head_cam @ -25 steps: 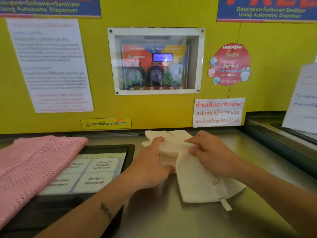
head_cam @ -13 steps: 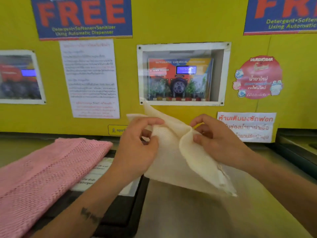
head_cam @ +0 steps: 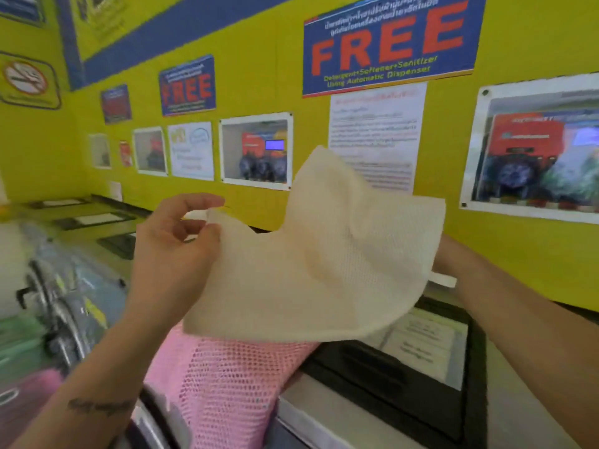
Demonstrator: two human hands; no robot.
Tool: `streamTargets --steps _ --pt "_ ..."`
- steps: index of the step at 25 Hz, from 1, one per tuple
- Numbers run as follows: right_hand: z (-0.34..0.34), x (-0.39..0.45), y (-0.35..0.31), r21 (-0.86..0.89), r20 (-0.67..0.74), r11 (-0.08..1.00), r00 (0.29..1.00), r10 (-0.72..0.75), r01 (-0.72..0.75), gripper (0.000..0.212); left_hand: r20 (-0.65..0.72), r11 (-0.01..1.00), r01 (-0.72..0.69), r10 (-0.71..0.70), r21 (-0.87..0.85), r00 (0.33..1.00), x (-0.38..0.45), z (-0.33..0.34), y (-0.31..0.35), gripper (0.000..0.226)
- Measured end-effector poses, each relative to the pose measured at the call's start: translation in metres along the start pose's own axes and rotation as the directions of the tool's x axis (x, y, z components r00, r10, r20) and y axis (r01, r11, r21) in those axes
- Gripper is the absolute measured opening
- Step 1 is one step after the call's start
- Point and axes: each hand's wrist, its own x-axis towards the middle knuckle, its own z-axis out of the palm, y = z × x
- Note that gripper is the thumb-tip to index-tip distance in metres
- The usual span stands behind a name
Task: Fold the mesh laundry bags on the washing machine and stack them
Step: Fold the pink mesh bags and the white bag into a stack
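I see the cream mesh bag (head_cam: 327, 264) held up in the air above the pink mesh bag (head_cam: 227, 384), which drapes over the washing machine's (head_cam: 324, 413) front edge. My left hand (head_cam: 175, 251) pinches the cream bag's left corner. The right hand is hidden behind the cloth, so its grip I cannot tell. Yellow wall (head_cam: 518, 264) behind, posters blurred.

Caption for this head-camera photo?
Both hands lift a white mesh bag above a pink mesh bag on the washing machine.

One cream mesh bag (head_cam: 324, 264), one pink mesh bag (head_cam: 227, 384).
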Motion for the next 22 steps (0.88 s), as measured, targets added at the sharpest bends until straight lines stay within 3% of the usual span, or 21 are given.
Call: streamTargets --steps 3,5,8,10,12,15,17,18,20,21,22 --pt "0.017 0.053 0.030 0.092 -0.097 0.989 0.987 0.128 -0.120 0.040 -0.035 0.978 0.043 -0.036 0.203 0.999 -0.003 -0.024 -0.031 0.039" --pt "0.017 0.078 0.047 0.159 -0.231 0.974 0.954 0.193 -0.158 0.011 0.108 0.892 0.058 -0.118 0.448 0.987 -0.010 -0.032 -0.054 0.034" --pt "0.005 0.095 0.067 -0.011 -0.323 0.968 0.917 0.235 -0.252 0.030 0.394 0.732 0.003 -0.371 0.682 0.841 -0.024 -0.038 -0.081 0.020" --pt "0.009 0.093 0.076 -0.441 -0.247 0.867 0.960 0.132 -0.233 0.036 0.490 0.726 -0.041 -0.420 0.686 0.764 -0.028 -0.038 -0.088 0.017" --pt "0.023 0.088 0.080 -0.661 -0.117 0.742 0.992 0.044 -0.111 0.044 0.521 0.773 -0.044 -0.384 0.633 0.762 -0.028 -0.035 -0.087 0.018" --pt "0.034 0.100 0.079 -0.700 -0.063 0.703 0.970 -0.236 0.126 0.057 0.497 0.865 -0.010 -0.278 0.502 0.822 -0.026 -0.026 -0.079 0.024" --pt "0.030 0.114 0.075 -0.722 -0.060 0.677 0.963 -0.261 0.139 0.054 0.463 0.890 -0.012 -0.225 0.455 0.857 -0.026 -0.027 -0.074 0.026" --pt "0.028 0.118 0.076 -0.786 -0.051 0.610 0.975 -0.216 0.094 0.049 0.483 0.888 -0.027 -0.224 0.460 0.847 -0.028 -0.030 -0.075 0.025" --pt "0.029 0.115 0.084 -0.937 -0.065 0.349 0.982 -0.179 0.002 0.041 0.572 0.853 -0.078 -0.275 0.516 0.772 -0.034 -0.040 -0.080 0.024" --pt "0.035 0.109 0.090 -0.971 -0.046 0.238 0.973 -0.224 0.009 0.039 0.611 0.837 -0.098 -0.308 0.539 0.729 -0.037 -0.047 -0.081 0.025" --pt "0.043 0.102 0.094 -0.979 0.010 0.196 0.968 -0.249 0.060 0.038 0.626 0.826 -0.094 -0.341 0.555 0.701 -0.037 -0.056 -0.081 0.028"
